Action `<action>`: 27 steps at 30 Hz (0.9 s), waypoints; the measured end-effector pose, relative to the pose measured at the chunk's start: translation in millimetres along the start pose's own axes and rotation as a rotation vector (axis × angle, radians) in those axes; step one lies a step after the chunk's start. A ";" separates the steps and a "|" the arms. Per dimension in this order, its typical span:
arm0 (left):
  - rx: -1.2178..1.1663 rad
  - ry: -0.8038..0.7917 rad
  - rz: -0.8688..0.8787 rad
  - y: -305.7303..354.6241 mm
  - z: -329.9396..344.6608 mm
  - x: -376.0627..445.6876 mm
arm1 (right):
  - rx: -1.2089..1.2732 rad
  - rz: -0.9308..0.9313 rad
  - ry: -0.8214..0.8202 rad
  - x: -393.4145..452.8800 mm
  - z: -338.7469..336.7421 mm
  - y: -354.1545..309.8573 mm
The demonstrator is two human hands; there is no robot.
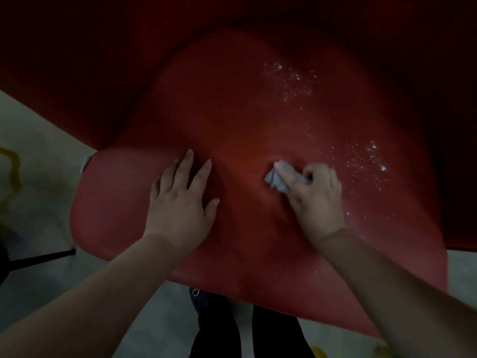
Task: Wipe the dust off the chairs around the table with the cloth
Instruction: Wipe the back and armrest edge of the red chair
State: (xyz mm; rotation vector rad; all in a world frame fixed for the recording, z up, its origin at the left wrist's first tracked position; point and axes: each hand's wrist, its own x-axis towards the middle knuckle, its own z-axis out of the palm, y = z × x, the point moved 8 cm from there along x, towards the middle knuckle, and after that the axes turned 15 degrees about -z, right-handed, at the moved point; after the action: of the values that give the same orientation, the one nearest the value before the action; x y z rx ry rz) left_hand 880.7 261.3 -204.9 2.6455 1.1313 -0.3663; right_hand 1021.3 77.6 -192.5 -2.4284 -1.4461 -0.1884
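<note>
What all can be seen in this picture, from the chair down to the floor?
chair seat: one, red, fills most of the view under both hands.
dust specks: two white patches, far middle and right side of the seat.
cloth: one, pale grey, bunched, on the seat at its middle.
floor: grey, at left and below the seat.
dark bar: one, black, low at left, perhaps a chair leg.
yellow marks: on the floor at far left.
legs: dark trousers, bottom centre.
left hand: flat on the seat, fingers spread.
right hand: its grip holds the cloth.
</note>
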 end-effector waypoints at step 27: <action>-0.029 -0.003 -0.022 28.9 -14.3 58.0 | 0.092 0.081 -0.017 84.0 10.1 68.2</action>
State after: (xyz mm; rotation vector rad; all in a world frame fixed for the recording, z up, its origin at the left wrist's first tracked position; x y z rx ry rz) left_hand 942.6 285.3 -206.6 2.6084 1.1567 -0.3556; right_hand 1121.1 120.7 -192.9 -2.4145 -1.3296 -0.0814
